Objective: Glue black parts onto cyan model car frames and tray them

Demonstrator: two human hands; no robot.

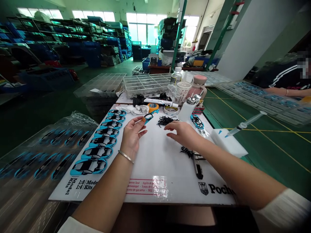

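My left hand (133,134) is closed on a blue model car part (150,117), pinched between thumb and fingers, with a pale or see-through middle. Just to the right, my right hand (181,131) hovers over the board with fingers bent and a gap at the thumb; I see nothing held in it. Its fingertips are close to a pile of small black parts (166,120). A second cluster of black parts (186,151) lies under my right forearm, beside a utility knife (198,166). Several blue-and-black model car parts (103,141) line the left side of the white board (155,158).
At the back stand a white bottle with metal cap (187,109), a pink bottle (199,84) and an orange tape roll (153,106). A syringe (245,124) rests on a white foam block (229,142). Left is a clear tray (46,155) of blue parts. A co-worker's arm (286,92) shows right.
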